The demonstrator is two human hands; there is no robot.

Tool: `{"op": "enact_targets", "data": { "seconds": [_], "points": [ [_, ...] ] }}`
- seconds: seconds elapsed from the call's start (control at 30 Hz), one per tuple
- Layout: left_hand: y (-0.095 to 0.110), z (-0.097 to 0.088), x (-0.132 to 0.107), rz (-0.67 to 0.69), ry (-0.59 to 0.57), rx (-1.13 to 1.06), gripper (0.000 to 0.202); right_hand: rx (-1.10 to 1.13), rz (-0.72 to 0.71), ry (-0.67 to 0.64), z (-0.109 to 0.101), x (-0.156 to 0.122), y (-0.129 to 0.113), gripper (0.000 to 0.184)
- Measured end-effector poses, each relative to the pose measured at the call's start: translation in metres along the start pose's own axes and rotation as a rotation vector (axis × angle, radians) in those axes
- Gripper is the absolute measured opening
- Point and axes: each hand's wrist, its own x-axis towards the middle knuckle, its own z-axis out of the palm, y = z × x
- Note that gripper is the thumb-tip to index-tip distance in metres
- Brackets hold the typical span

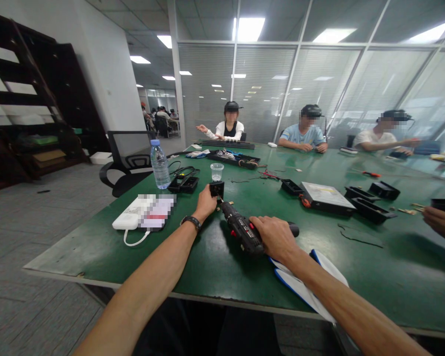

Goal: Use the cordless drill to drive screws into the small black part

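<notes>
Green worktop here: clear bottle with a blue cap at 10 o'clock from the drill, clear cup around 11 (can't make out any contents), black tray with wires in it at 12. Drill's black with red bits, right hand wrapped round its handle. Left hand is clamped on a small black piece by the bit, 11 o'clock.

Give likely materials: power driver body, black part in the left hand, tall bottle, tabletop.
Power driver body: probably moulded plastic, matte black; dull casing with red accents.
Black part in the left hand: likely plastic, though painted metal is possible; uniformly dark.
Bottle: clear, glossy plastic, judging by its see-through, ridged wall.
Tabletop: smooth green surface with soft reflections; laminate or paint, can't tell.
</notes>
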Motion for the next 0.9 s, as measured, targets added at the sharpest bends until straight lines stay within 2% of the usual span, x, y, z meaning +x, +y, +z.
{"op": "enact_targets", "data": {
  "seconds": [0.7, 0.9],
  "points": [
    [0.0000, 0.0004, 0.0001, -0.021, -0.002, 0.009, 0.034, -0.008, -0.003, 0.003, 0.0013, 0.0008, -0.0001, 0.029],
    [-0.0025, 0.0012, 0.0011, -0.008, 0.003, 0.002, 0.034, 0.002, 0.005, 0.006, 0.0036, 0.0015, 0.0006, 0.034]
  ]
}}
